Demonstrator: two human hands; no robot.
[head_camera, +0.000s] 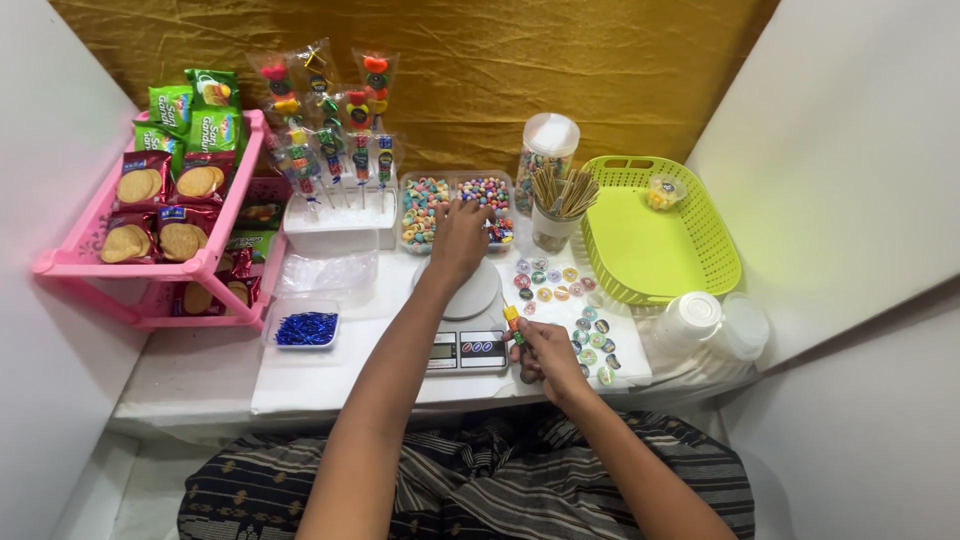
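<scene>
White counter (200, 375) crowded toward its back edge, left hand (458, 238) reaching into the candy tray (457, 208), fingers spread, right hand (545, 352) near the front edge, fingers pinching a candy skewer (513, 323) beside the scale (467, 335).

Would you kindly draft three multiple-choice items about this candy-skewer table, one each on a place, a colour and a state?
1. Where does the left hand reach?
A. the candy tray
B. the green basket
C. the pink rack

2. What colour are the twist ties in the small tray?
A. red
B. blue
C. yellow

3. What is the right hand doing?
A. lying flat and empty
B. pressing the scale
C. holding a candy skewer

Answers: 1 A, its fingers are over the tray's compartments; 2 B, the heap is plainly blue; 3 C, stacked candies stick up from its grip.
</scene>
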